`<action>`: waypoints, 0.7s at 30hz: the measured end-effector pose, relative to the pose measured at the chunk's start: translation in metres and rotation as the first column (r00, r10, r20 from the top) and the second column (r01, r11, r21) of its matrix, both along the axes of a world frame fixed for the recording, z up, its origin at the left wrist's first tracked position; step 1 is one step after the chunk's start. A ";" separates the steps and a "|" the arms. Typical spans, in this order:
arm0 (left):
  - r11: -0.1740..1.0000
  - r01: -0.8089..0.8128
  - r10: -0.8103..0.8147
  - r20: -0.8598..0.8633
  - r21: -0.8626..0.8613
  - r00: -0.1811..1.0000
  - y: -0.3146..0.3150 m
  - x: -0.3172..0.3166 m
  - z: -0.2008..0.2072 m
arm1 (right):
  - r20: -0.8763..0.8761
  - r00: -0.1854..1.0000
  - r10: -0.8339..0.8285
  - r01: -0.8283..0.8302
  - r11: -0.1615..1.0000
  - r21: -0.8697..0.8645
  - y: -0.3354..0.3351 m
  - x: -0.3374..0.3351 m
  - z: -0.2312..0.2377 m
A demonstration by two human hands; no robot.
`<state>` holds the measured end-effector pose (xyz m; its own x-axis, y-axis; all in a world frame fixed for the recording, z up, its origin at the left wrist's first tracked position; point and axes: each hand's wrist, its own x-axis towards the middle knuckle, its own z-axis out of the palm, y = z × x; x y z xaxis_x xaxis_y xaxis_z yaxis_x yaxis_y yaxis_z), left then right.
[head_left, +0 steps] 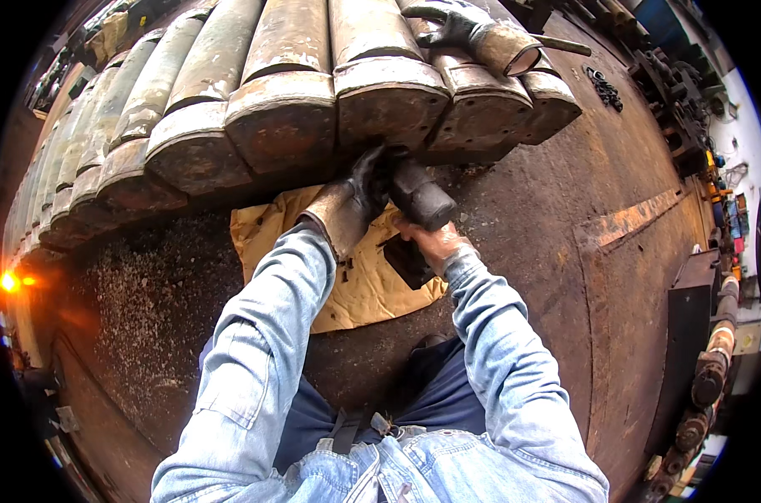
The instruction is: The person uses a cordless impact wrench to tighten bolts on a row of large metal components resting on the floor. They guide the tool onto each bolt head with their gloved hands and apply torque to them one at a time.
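My right hand (435,243) is bare and closed round the handle of a dark cordless impact wrench (424,198). Its black battery base (408,261) hangs below the hand. On my left hand (365,186) is a dark work glove with a pale cuff. Its fingers are closed at the wrench's front end, partly hidden in shadow. The wrench's nose points up toward the lower edge of a heavy metal cylinder's end block (393,101). What the nose meets there is too dark to make out.
Large metal cylinders (288,38) lie side by side across the top. A loose work glove (489,42) rests on them at the right. Brown paper (355,298) holding small dark bolts (344,268) lies on the stained floor. A dark box (690,293) stands at the right.
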<state>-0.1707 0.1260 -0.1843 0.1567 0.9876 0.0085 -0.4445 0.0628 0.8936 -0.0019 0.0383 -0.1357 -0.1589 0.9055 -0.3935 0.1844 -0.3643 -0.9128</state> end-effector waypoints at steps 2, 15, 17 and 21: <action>0.983 0.141 -0.112 0.217 -0.120 0.970 0.027 -0.025 -0.017 | -0.027 1.000 0.014 -0.012 0.996 0.093 0.005 -0.013 -0.029; 0.839 0.204 0.175 0.606 -0.504 0.776 -0.055 -0.025 0.122 | -0.314 0.940 0.134 -0.129 0.991 0.037 -0.023 -0.007 0.057; 0.839 0.068 0.229 0.463 -0.540 0.856 -0.054 -0.039 0.127 | -0.304 0.942 0.143 -0.142 0.990 0.026 -0.028 -0.014 0.056; 0.901 -0.127 0.209 0.160 -0.414 0.965 -0.063 -0.043 0.144 | -0.302 0.942 0.147 -0.121 0.987 0.104 -0.040 -0.015 0.059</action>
<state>-0.2140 0.0633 -0.0400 0.0242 0.9262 -0.3763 -0.6430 0.3026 0.7035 -0.0174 -0.0016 -0.0771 -0.3825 0.8947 -0.2306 -0.0687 -0.2764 -0.9586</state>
